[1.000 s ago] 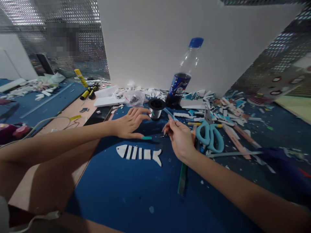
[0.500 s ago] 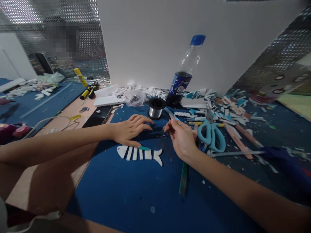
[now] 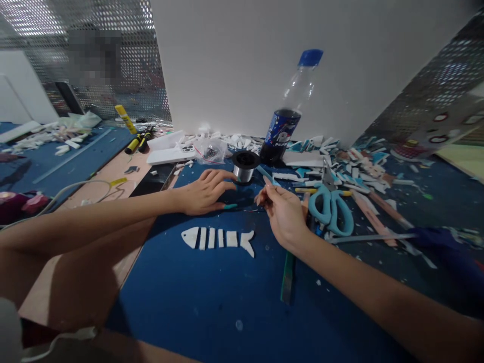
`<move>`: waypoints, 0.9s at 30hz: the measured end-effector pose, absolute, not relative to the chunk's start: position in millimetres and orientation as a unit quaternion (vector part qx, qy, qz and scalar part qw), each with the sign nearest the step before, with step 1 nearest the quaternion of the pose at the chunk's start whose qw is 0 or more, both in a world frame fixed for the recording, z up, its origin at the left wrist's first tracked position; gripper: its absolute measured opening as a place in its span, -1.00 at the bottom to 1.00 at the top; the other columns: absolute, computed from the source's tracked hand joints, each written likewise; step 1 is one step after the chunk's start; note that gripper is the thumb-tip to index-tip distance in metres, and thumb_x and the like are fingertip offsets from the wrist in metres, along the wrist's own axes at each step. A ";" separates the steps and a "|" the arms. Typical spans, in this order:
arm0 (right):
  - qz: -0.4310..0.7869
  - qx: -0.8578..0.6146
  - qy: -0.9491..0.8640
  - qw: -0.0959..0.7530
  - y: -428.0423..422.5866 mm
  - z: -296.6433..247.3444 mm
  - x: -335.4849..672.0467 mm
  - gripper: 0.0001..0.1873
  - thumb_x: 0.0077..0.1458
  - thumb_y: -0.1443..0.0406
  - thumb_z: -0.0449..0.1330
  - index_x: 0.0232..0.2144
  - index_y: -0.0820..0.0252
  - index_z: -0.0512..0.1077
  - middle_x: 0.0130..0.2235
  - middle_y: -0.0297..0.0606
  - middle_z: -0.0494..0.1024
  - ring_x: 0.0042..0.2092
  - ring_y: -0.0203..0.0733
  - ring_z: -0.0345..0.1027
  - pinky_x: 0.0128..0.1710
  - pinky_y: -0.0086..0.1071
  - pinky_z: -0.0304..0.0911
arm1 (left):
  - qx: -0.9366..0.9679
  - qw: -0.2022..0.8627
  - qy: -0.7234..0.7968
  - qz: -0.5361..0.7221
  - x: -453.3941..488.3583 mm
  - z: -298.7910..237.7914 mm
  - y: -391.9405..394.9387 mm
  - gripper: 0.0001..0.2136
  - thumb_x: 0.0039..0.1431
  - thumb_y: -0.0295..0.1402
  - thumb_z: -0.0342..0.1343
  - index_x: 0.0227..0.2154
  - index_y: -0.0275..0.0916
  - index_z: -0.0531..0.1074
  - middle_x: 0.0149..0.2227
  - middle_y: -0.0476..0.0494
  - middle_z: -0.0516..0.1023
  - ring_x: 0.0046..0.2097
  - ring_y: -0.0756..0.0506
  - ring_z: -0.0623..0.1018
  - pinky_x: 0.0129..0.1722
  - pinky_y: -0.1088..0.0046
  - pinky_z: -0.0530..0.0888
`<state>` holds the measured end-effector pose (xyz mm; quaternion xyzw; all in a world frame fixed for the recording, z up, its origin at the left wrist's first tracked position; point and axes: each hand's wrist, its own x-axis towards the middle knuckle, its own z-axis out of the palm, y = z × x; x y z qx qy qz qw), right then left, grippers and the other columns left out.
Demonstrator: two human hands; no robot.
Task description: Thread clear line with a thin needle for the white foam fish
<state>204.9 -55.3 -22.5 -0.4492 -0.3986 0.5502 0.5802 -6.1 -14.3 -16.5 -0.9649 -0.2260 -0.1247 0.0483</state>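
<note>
My left hand [image 3: 209,193] hovers low over the blue mat, palm down, thumb and fingers apart, in front of a black-rimmed spool of silvery line [image 3: 244,174]. My right hand [image 3: 282,212] is closed in a pinch to the right of the spool; what lies between its fingertips is too small to make out. A thin, short strand [image 3: 249,210] shows between the two hands. Below the left hand, white pieces make a fish shape [image 3: 212,238]: a head with a small hole, several separate strips and a forked tail. They lie in a row with narrow gaps.
Blue-handled scissors [image 3: 330,212] lie right of my right hand, beside foam scraps [image 3: 351,169]. A green-edged strip [image 3: 287,280] sticks out below my right wrist. A cola bottle [image 3: 283,131] stands behind the spool, near a white phone [image 3: 170,154] and a plastic bag [image 3: 209,151].
My left hand has lifted its thumb off the fish pieces and moved back toward the spool, uncovering the whole row. My right hand keeps its pinch in nearly the same place.
</note>
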 end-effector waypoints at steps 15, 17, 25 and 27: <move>0.557 -0.446 -0.385 0.585 -55.8 -22.9 203.8 -0.68 0.06 0.33 0.10 -0.70 0.18 0.35 -0.62 -0.36 0.35 -0.54 -0.34 0.19 -0.41 -0.38 0.17 | -0.977 -0.032 -0.184 -0.104 -7.7 -12.7 -29.4 -0.55 0.21 -0.04 -0.19 -0.01 -0.29 0.09 0.09 -0.42 0.16 0.02 -0.25 0.22 0.00 0.16 0.16; 0.558 -0.448 -0.383 0.584 -56.5 -21.3 203.5 -0.68 0.07 0.33 0.10 -0.70 0.18 0.35 -0.62 -0.36 0.34 -0.54 -0.35 0.19 -0.41 -0.38 0.17 | -0.978 -0.033 -0.182 -0.095 -6.8 -12.4 -31.2 -0.53 0.19 -0.01 -0.16 -0.02 -0.29 0.10 0.09 -0.42 0.17 0.02 -0.26 0.22 0.00 0.15 0.16; 0.560 -0.455 -0.379 0.580 -57.8 -19.3 203.5 -0.68 0.06 0.34 0.10 -0.71 0.19 0.35 -0.63 -0.36 0.34 -0.55 -0.36 0.17 -0.43 -0.40 0.16 | -0.976 0.002 -0.195 -0.096 -4.0 -13.7 -31.5 -0.50 0.15 -0.02 -0.09 0.00 -0.31 0.10 0.09 -0.41 0.16 0.05 -0.28 0.21 -0.01 0.13 0.16; 0.559 -0.455 -0.380 0.580 -57.5 -19.6 203.6 -0.70 0.04 0.32 0.13 -0.71 0.19 0.35 -0.63 -0.36 0.34 -0.55 -0.36 0.17 -0.43 -0.39 0.16 | -0.969 0.029 -0.219 -0.108 -4.6 -14.7 -27.8 -0.53 0.17 -0.05 -0.10 -0.01 -0.31 0.11 0.08 -0.41 0.17 0.05 -0.29 0.22 -0.02 0.13 0.18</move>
